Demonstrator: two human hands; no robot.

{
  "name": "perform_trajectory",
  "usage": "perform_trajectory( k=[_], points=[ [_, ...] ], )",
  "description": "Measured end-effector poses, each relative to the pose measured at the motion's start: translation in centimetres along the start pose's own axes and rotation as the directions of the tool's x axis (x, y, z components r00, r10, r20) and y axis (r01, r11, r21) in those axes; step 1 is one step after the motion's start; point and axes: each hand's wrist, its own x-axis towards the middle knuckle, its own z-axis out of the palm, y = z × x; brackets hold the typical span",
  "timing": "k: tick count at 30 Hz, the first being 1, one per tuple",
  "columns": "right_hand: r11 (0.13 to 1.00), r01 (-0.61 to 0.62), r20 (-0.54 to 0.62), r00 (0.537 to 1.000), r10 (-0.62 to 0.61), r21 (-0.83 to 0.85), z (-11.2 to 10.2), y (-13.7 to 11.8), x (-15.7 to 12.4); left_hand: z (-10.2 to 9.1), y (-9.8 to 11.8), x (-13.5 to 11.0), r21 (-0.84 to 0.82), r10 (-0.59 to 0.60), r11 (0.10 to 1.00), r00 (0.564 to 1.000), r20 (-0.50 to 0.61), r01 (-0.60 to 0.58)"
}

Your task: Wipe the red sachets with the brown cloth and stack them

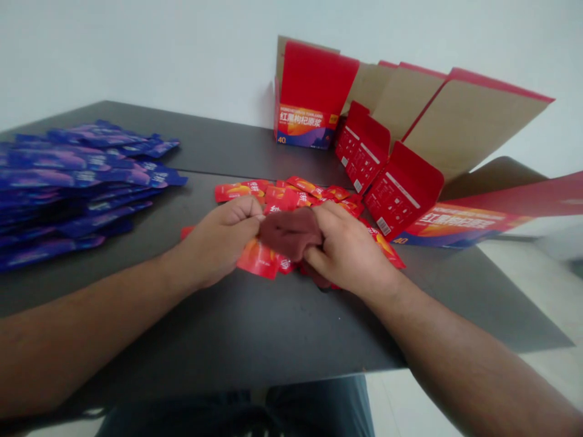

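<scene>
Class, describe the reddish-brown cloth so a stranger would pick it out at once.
On the dark table, find the red packets spread near the middle of the view. In front of them, the left hand and right hand grip a crumpled reddish-brown cloth between them. Its plain, dull surface sets it apart from the bright printed packets.

The cloth is maroon, the packets red-orange.

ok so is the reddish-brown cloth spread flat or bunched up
Bunched up: the reddish-brown cloth shows folds and a crease, gripped between the left hand and the right hand.
</scene>
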Motion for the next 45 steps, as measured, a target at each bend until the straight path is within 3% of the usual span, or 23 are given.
perform_trajectory(
  k=[3,10,17,24,29,33,35,37,42,45],
  points=[
    [0.994,-0.105,-0.1,0.989,0.105,0.007,-0.2,1.3,0.7,-0.3,-0.1,-0.1,0.084,0.027,0.996,0.997,0.078,-0.033],
    [0.989,-0.01,0.057,0.998,0.001,0.146,0.0,1.0,0.3,-0.3,0.1,-0.2,0.129,0.024,0.991,0.996,0.084,-0.035],
    [0.976,-0.154,-0.043,0.986,0.163,0.156,-0.3,1.1,0.9,-0.4,-0.2,-0.2,0.206,0.075,0.974,0.993,0.094,-0.093],
    [0.988,-0.011,0.117,0.993,-0.007,0.156,0.3,0.0,-0.1,-0.4,-0.2,0.2,0.17,0.089,0.981,0.996,0.023,-0.092],
    [0.989,-0.117,-0.004,0.993,0.118,0.09,0.4,0.6,0.1,-0.3,-0.3,0.0,0.145,0.049,0.988,0.997,0.057,-0.057],
    [0.995,0.0,0.1,0.995,-0.01,0.101,0.3,-0.3,-0.3,-0.4,-0.3,0.1,0.172,0.079,0.982,0.997,0.023,-0.081],
    [0.985,0.11,0.176,0.975,-0.133,0.133,0.3,-1.0,-0.6,-0.5,-0.2,0.2,0.203,0.098,0.974,0.995,0.013,-0.099],
    [0.979,0.152,0.195,0.965,-0.178,0.139,0.2,-1.3,-0.7,-0.6,-0.1,0.2,0.224,0.108,0.969,0.994,0.017,-0.109],
    [0.999,-0.046,0.027,0.999,0.046,0.027,0.1,-0.7,-0.4,-0.3,0.0,0.1,0.173,0.076,0.982,0.997,-0.012,-0.073],
    [0.998,-0.017,0.064,0.998,0.013,0.061,0.2,-0.7,-0.4,-0.2,0.1,0.0,0.17,0.075,0.983,0.997,-0.016,-0.071]
  ],
)
